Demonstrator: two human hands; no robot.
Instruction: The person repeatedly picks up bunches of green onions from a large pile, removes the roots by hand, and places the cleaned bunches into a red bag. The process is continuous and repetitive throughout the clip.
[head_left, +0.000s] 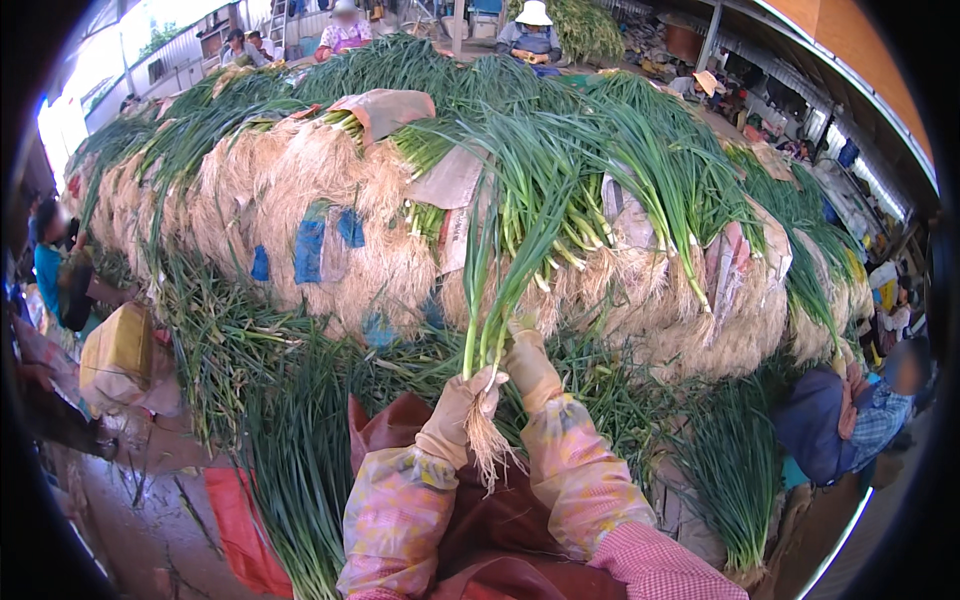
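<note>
My left hand (456, 411), in a pale work glove, grips a few green onions (471, 341) near their white ends. Their tan roots (487, 442) hang below the fist, and the long green leaves rise towards the heap. My right hand (531, 366), gloved the same way, closes on the right side of these stalks a little higher up; its fingertips are partly hidden. Both forearms wear clear patterned sleeve covers (401, 495). A dark red apron (495, 517) covers my lap beneath the hands.
A large heap of green onions (322, 172) stands ahead, roots facing me. Loose leaves (225, 337) litter its foot. Onion bunches lie at left (292, 465) and right (731, 465). A yellow container (116, 352) sits left. A co-worker (862, 420) sits right; several others surround the heap.
</note>
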